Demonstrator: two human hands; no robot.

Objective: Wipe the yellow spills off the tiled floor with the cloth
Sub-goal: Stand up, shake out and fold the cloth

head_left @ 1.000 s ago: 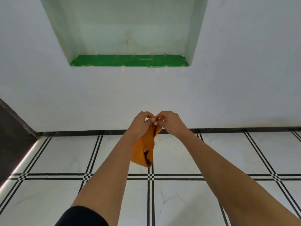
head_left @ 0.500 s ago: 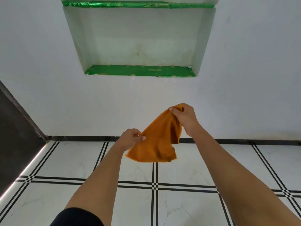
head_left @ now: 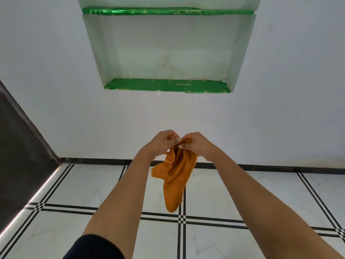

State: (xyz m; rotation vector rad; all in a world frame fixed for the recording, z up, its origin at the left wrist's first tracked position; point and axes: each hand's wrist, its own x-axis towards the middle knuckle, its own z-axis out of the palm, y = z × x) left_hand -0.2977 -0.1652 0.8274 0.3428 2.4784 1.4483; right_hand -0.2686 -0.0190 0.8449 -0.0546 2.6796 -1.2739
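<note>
Above the tiled floor (head_left: pixel 214 195), your left hand (head_left: pixel 158 144) and right hand (head_left: pixel 197 146) meet, fingers pinching the orange cloth (head_left: pixel 175 176), which hangs free; wall niche (head_left: pixel 168 85) holds nothing visible.

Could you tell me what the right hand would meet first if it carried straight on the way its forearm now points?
The right hand points forward and slightly left. Almost at once it would meet the left hand, which pinches the same cloth top; beyond that, probably the white wall, though depth is unclear.
</note>
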